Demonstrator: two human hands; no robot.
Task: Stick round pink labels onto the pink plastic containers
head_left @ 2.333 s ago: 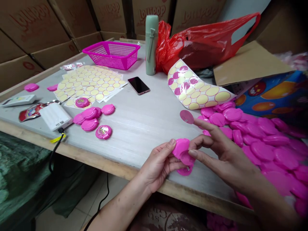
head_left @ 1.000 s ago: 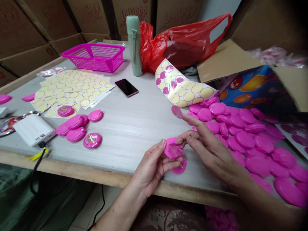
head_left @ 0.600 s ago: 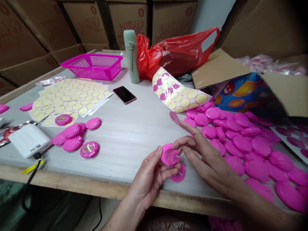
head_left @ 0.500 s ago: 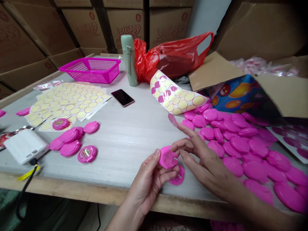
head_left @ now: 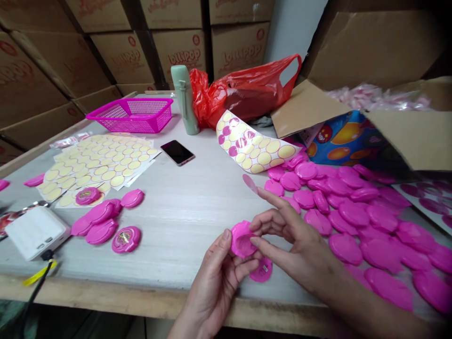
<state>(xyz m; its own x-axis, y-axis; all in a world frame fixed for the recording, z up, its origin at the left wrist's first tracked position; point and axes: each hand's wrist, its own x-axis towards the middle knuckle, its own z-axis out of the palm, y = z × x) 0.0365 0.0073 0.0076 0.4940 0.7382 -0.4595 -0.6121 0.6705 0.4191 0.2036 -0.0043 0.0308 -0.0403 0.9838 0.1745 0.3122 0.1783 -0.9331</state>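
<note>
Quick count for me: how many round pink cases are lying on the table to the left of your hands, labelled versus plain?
Labelled round pink cases: 2
Plain round pink cases: 7 (two cut off by the left edge of the view)
Total: 9

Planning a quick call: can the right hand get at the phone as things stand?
Probably yes: the right hand has only grey tabletop between it and the phone; the curled sticker sheet lies off to the side of that path.
</note>
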